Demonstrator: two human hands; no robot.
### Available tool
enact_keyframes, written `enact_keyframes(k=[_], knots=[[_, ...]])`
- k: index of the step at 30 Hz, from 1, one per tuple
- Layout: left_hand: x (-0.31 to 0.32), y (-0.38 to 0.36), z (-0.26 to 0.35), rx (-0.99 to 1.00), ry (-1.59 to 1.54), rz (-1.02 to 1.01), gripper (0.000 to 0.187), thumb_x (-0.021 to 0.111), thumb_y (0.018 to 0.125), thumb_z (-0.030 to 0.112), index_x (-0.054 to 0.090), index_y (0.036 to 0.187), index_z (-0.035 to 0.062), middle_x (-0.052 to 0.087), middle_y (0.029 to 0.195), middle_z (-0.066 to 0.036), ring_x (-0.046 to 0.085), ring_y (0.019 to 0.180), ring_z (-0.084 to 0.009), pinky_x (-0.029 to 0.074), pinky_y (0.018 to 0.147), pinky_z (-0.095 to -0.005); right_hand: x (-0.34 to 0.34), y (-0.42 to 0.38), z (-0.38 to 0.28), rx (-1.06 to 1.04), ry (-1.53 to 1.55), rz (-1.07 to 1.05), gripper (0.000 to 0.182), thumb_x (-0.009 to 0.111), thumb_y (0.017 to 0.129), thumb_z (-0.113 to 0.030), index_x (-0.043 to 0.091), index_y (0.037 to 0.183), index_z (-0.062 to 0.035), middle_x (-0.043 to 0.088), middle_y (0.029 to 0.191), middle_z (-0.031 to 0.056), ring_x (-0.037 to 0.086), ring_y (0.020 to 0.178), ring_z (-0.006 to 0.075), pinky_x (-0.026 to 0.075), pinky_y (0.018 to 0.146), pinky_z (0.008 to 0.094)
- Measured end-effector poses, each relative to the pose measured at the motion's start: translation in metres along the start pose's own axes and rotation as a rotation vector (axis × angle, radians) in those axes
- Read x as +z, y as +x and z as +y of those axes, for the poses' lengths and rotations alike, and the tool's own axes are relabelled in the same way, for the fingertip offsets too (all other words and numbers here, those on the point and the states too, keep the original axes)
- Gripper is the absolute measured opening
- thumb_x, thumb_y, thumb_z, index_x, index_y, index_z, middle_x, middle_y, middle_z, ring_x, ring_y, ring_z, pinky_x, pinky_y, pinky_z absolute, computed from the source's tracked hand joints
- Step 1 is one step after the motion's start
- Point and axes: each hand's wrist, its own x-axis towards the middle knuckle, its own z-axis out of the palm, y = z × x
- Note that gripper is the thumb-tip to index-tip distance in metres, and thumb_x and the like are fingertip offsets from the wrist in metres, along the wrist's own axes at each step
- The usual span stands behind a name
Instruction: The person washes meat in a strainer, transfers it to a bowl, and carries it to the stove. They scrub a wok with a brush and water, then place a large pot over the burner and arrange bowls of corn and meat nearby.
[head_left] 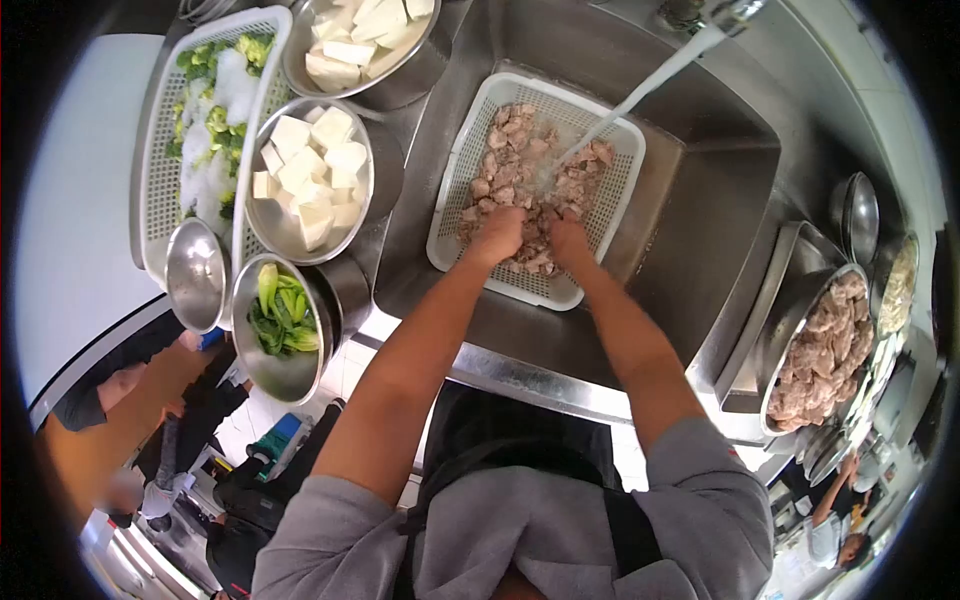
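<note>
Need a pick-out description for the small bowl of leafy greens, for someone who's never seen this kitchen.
Start at the steel sink, where both hands work meat in a white basket under running water. On the counter to its left, past two bowls of white tofu cubes, the bowl of greens sits nearest the person. It alone holds green leaves; the small bowl beside it looks empty.

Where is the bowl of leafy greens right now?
In the head view, the bowl of greens sits on the counter left of the sink, just below the tofu bowl and beside a small empty bowl.
</note>
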Motion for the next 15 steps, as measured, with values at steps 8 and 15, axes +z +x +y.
enact_keyframes(k=[8,15], knots=[[0.050,0.045,-0.052,-0.067,0.093,-0.129,0.030,0.069,0.084,0.007,0.068,0.112,-0.0032,0.067,0.116,-0.027,0.065,0.113,-0.0411,0.053,0.093,-0.0494,0.025,0.034,0.022,-0.371,0.090,0.112,0.058,0.074,0.076,-0.004,0.051,0.128,-0.0142,0.044,0.138,0.0167,0.052,0.120,0.0441,0.052,0.097,0.0519],[-0.002,0.035,-0.046,-0.209,0.036,-0.003,0.037,0.072,0.079,0.008,0.066,0.113,-0.0045,0.069,0.110,-0.027,0.069,0.103,-0.0388,0.056,0.085,-0.0472,0.018,-0.006,-0.038,-0.278,-0.112,0.175,0.087,0.087,0.069,-0.015,0.045,0.145,-0.0225,0.038,0.145,0.0189,0.041,0.134,0.0485,0.050,0.101,0.0566]])
